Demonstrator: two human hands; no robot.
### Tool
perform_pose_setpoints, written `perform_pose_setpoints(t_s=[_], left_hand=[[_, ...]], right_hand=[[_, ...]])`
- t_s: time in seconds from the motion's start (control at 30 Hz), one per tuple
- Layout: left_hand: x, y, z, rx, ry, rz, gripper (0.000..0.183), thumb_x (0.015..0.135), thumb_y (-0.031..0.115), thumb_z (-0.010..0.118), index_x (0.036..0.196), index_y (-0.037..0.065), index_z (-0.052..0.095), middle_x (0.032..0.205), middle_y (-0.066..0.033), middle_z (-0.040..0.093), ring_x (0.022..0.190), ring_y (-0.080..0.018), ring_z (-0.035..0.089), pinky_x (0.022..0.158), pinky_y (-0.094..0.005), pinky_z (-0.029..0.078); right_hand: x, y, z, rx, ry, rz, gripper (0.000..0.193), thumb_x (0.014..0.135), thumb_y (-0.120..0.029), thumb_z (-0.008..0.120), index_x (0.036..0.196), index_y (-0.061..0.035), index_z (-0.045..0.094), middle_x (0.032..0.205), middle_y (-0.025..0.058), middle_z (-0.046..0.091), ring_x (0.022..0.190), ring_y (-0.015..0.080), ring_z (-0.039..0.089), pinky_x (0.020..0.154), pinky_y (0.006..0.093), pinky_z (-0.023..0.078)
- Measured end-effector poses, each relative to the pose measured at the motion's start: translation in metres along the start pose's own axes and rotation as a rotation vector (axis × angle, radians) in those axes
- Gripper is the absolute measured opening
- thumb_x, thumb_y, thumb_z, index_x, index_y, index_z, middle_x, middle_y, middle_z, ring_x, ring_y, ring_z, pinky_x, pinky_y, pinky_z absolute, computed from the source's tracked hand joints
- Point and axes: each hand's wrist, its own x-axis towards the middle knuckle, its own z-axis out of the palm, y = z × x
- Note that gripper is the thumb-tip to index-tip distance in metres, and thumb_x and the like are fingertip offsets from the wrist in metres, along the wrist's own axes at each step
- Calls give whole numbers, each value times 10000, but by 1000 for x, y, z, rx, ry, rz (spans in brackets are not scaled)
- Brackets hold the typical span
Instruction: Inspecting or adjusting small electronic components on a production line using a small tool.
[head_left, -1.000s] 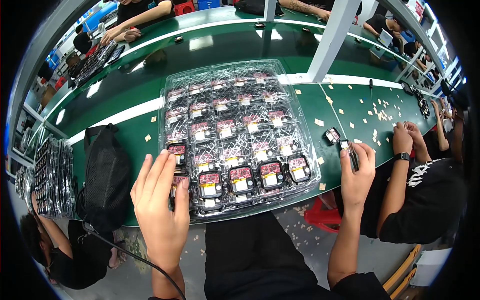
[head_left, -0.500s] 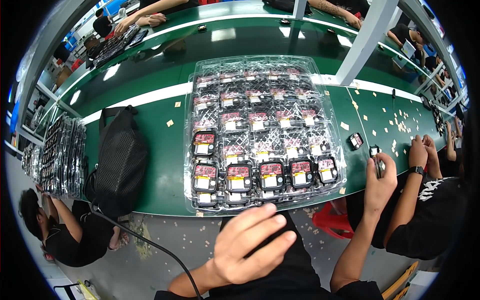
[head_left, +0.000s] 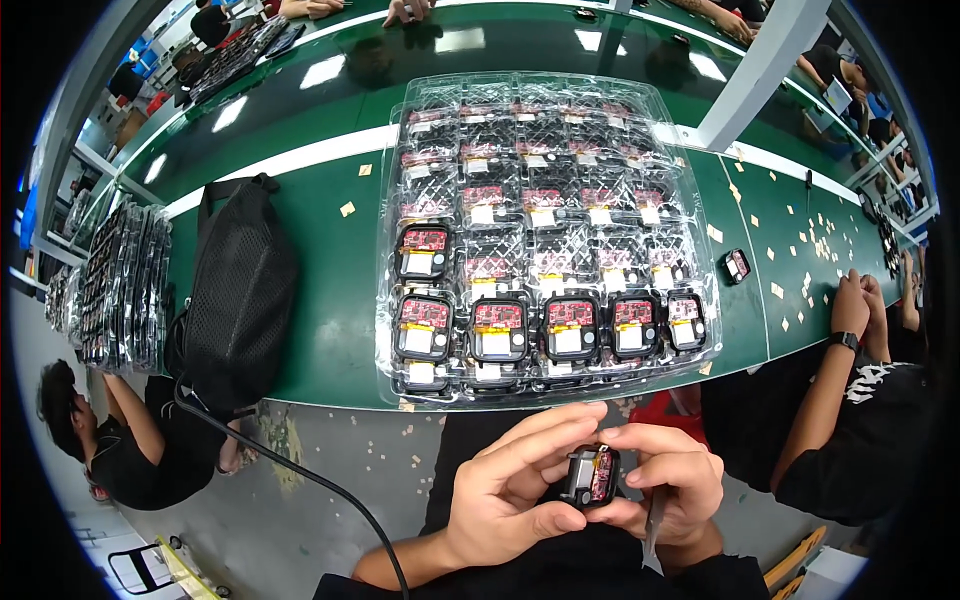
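Both my hands meet low in the head view, below the table edge, around one small black module with a red circuit board (head_left: 592, 476). My left hand (head_left: 510, 495) pinches its left side with thumb and fingers. My right hand (head_left: 672, 485) grips its right side and also has a thin pointed tool (head_left: 655, 520) tucked under the fingers. Just beyond the hands a clear plastic tray stack (head_left: 385, 300) lies on the green table (head_left: 330, 330); its pockets hold several similar modules with red boards and white labels.
A black mesh bag (head_left: 240, 290) with a cable lies left of the tray. One loose module (head_left: 737, 265) and small tan scraps lie to the right. A person's hands (head_left: 850, 300) work at the right edge. More tray stacks (head_left: 120, 285) stand far left.
Both hands left the table and came together low in front of me. The right hand brought the small module down; now both hands hold it. The view tilted downward.
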Motion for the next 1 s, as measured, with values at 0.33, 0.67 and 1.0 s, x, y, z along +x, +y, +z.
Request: perform_pose_setpoints(t_s=[0.33,0.67,1.0], left_hand=[[-3,0,-9,-13,185,23,751,816,443,845,1283,-79,575,1269,-226,589,1149,-388,673,1012,-492,557],[-6,3,-8,-31,191,-22,743,825,408,845,1300,-88,561,1274,-229,589,1173,-394,658,1037,-492,537],[-4,1,-13,11,138,42,724,831,378,844,1296,-104,569,1298,-237,562,1180,-398,651,1049,-493,535]], right_hand=[[-7,-1,7,-261,-2,53,538,777,-351,893,1107,-37,605,1025,122,575,708,146,566,525,258,457],[3,7,16,-635,29,-289,273,762,-93,861,994,-34,728,885,53,651,586,148,592,489,260,440],[10,6,12,-360,1,-73,213,746,-81,860,918,-38,743,800,59,678,590,154,634,472,271,446]])
